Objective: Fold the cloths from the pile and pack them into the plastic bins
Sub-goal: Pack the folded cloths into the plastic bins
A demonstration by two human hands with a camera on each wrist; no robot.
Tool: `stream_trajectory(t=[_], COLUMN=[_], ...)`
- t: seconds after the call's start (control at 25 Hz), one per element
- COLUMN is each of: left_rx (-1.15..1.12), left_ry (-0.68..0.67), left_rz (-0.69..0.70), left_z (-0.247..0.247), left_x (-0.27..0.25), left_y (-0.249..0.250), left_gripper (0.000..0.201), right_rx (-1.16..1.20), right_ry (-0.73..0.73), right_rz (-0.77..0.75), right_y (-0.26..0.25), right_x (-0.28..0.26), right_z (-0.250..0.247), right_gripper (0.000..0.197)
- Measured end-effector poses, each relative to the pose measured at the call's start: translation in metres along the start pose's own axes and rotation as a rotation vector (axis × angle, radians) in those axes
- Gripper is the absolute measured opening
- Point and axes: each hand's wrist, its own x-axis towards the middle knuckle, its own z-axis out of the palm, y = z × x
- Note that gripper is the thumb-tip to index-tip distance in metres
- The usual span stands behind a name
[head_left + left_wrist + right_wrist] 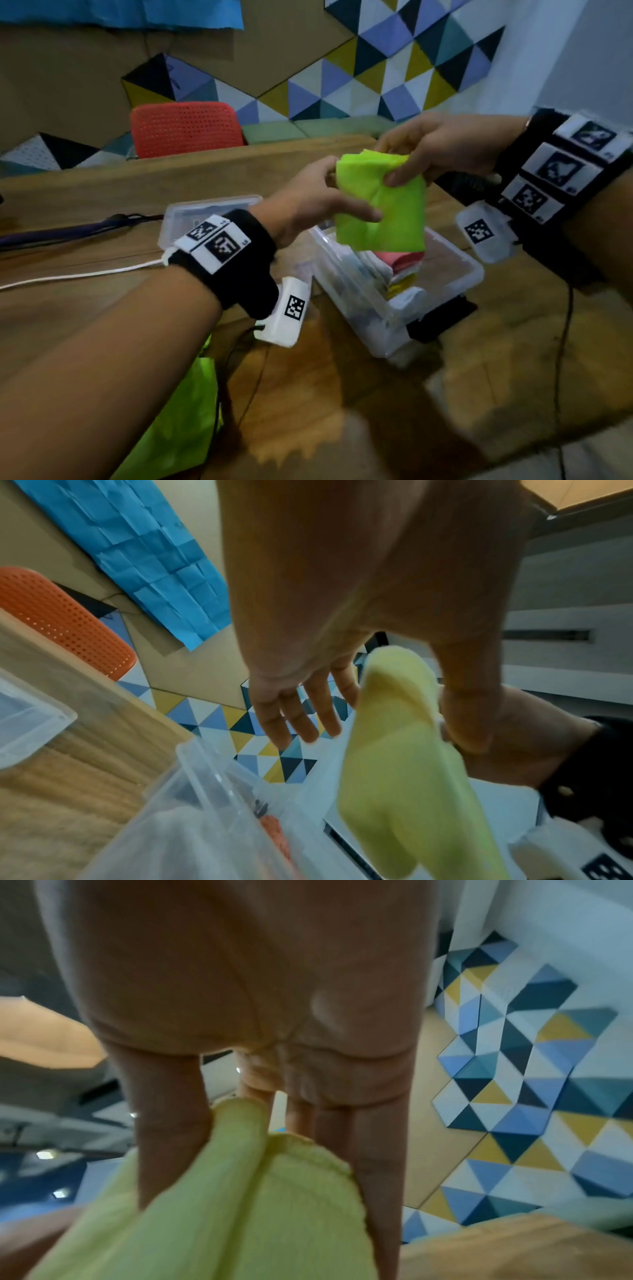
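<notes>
A folded lime-green cloth (383, 212) hangs in the air just above a clear plastic bin (474, 270). My left hand (342, 192) pinches its left edge, thumb across the front and fingers behind. My right hand (390, 162) pinches its top edge from the right. The bin holds several folded cloths, white, red and yellow. In the left wrist view the cloth (404, 764) sits between my thumb (469, 710) and fingers (301, 712), over the bin's rim (205, 777). The right wrist view shows the cloth (257, 1191) pinched under my thumb (171, 1123).
A second clear bin (212, 212) stands behind my left wrist on the wooden table (342, 394). More lime-green cloth (185, 411) lies at the table's near left edge. A white cable (78, 274) and a dark strap (68, 229) cross the left side. A red chair (185, 128) stands behind the table.
</notes>
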Motion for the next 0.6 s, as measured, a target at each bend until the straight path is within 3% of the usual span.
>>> stream_trajectory(t=[0.16,0.32,0.44,0.6], left_rx=[0.101,0.567,0.671,0.824], left_ry=[0.108,0.145,0.071,-0.008], left_rz=[-0.024,-0.162,-0.271,-0.308], left_z=[0.01,0.005,0.007,0.007], left_x=[0.02,0.032,0.034,0.034], left_y=[-0.007,-0.02,-0.028,-0.035], left_gripper=[0.042,0.057,0.049,0.059], right_rx=[-0.162,-0.278,-0.283,-0.251], right_ry=[-0.119,-0.319,-0.343,-0.397], right_rz=[0.053,0.036,-0.023,-0.053], right_y=[0.027,0.041,0.041,0.04], right_x=[-0.007,0.001,0.005,0.011], right_z=[-0.005,0.015,0.02,0.017], right_gripper=[0.017,0.028,0.032,0.03])
